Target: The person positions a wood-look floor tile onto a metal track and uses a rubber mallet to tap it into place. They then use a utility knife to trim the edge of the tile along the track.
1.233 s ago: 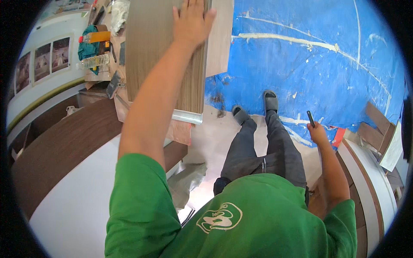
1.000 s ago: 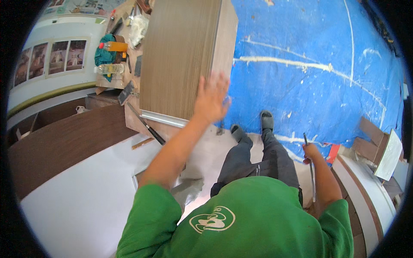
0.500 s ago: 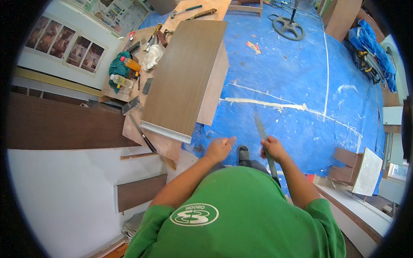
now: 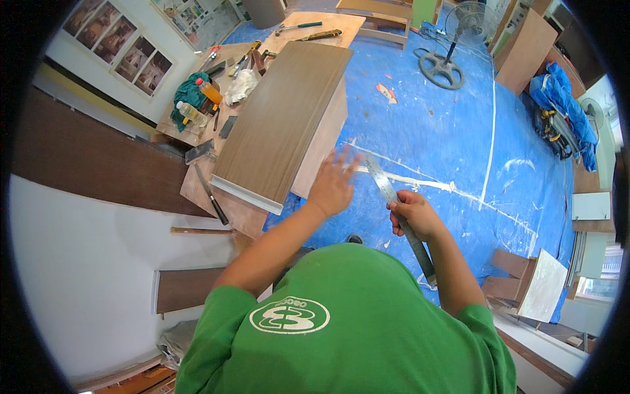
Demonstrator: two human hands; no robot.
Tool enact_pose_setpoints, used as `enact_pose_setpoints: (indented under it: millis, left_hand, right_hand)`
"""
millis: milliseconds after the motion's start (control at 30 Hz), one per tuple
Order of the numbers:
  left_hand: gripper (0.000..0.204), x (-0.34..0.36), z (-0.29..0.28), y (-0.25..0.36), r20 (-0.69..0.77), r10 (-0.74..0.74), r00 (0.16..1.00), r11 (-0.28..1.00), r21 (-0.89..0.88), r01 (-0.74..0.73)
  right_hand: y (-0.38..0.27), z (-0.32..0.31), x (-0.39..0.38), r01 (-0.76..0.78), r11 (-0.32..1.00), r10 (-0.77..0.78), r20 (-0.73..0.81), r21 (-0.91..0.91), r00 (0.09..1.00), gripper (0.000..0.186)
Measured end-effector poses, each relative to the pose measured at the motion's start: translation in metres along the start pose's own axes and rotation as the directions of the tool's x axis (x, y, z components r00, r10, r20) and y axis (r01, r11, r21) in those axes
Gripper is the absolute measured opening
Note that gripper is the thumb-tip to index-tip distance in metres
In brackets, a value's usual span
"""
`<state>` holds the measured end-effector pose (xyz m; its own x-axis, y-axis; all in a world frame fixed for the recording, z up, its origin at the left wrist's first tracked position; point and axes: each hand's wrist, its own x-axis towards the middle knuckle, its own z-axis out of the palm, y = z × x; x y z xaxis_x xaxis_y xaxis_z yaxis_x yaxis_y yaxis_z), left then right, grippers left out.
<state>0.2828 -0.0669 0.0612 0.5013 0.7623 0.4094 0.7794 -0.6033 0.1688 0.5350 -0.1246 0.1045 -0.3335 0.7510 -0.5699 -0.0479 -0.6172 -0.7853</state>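
Note:
My right hand [image 4: 415, 215] grips a long, flat steel ruler [image 4: 378, 177] near its middle. The ruler slants up and to the left over the floor, its near end beside my right forearm. My left hand [image 4: 333, 190] is open, with spread, slightly blurred fingers and nothing held. It hovers by the right side of a wood-grain panel [image 4: 282, 118] that lies on a pale plywood worktop [image 4: 246, 220]. A white strip [image 4: 246, 194] edges the panel's near end. I cannot tell whether my left fingers touch the panel's side.
Left of the panel lie a dark-handled file [image 4: 211, 197], two bottles [image 4: 209, 90], a green cloth [image 4: 185, 105] and a crumpled white rag [image 4: 241, 87]. A hammer [image 4: 298, 27] sits at the far end. Blue sheeting [image 4: 446, 131] covers the floor, where a pedestal fan [image 4: 446, 65] stands.
My left hand has opened from a closed pose and moved up toward the panel. The ruler in my right hand has shifted slightly left and shows more of its flat face.

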Motion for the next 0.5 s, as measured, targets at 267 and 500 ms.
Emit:
enact_pose_setpoints:
  millis: [267,500]
  left_hand:
    - [0.041,-0.001,0.029,0.020,0.487,-0.353,0.799,-0.052,-0.863,0.503]
    - [0.046,-0.013,-0.018,-0.022,0.592,-0.559,0.581,0.087,-0.655,0.751]
  right_hand:
    - [0.004,0.023,0.002,0.077,0.982,-0.070,0.048,-0.175,0.996,0.014]
    - [0.018,0.016,-0.014,0.083,0.990,-0.081,0.021,-0.114,0.996,0.018]
